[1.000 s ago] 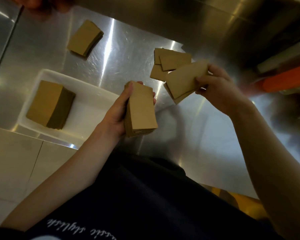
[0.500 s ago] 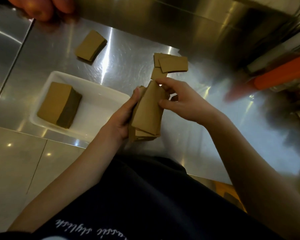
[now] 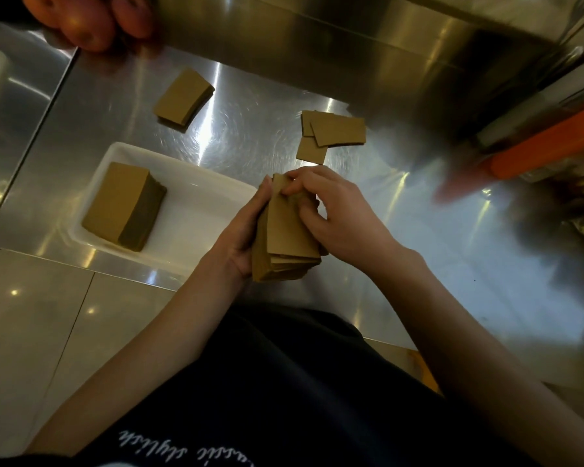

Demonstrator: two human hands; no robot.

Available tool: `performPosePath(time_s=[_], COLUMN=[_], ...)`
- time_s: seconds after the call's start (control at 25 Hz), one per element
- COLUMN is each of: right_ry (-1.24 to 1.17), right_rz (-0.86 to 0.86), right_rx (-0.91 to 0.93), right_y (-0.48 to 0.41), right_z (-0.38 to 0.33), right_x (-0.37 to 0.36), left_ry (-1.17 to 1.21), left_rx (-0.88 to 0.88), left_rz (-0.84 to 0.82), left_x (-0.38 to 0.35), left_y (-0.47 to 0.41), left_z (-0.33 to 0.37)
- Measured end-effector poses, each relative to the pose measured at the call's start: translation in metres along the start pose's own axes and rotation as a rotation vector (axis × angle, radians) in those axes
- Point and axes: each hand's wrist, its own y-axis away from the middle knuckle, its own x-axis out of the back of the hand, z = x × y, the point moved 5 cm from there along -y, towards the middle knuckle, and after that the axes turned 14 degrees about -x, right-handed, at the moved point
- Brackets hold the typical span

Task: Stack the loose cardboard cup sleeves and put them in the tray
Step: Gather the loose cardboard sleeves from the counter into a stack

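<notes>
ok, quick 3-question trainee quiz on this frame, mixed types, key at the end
1. True or false: the tray already holds a sleeve stack.
2. Left grip, right grip: which is on the held stack? A) left only B) right only C) both
3. How many groups of sleeves lie on the counter outside the tray?
Key: 1 true. 2 C. 3 two: a neat stack and a loose pile.
</notes>
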Motion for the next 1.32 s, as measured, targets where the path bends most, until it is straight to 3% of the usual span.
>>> performPosePath(time_s=[0.12,0.4,0.6,0.8,1.16,1.32], right_ry=[0.032,0.167,0.107,0.135,0.251,0.298], right_rz=[-0.011,-0.295,-0.281,-0.375,-0.250,-0.286], right_rx=[-0.021,-0.014,0.013,-0.015,0.032,0.011], right_y=[0.005,0.012,0.013,0.011,0.004,0.006], right_z=[0.000,-0.002,-0.007,-0.005,0.000,0.001], right_x=[-0.003,-0.001,-0.003,-0.003,-0.002,-0.002], left_ry=[0.046,-0.005,-0.043,-0.081,0.008,-0.046], left_rx=[-0.012,-0.018,-0.024,0.025,0.049,0.030], left_rz=[-0.002,0.087,0.081,0.123,0.041,0.045], left_x=[-0.002,-0.005,-0.003,0.002,0.004,0.016], left_y=[0.002,-0.001,-0.004,-0.008,-0.010,-0.014], left_z=[0.000,0.000,0.005,0.005,0.003,0.001])
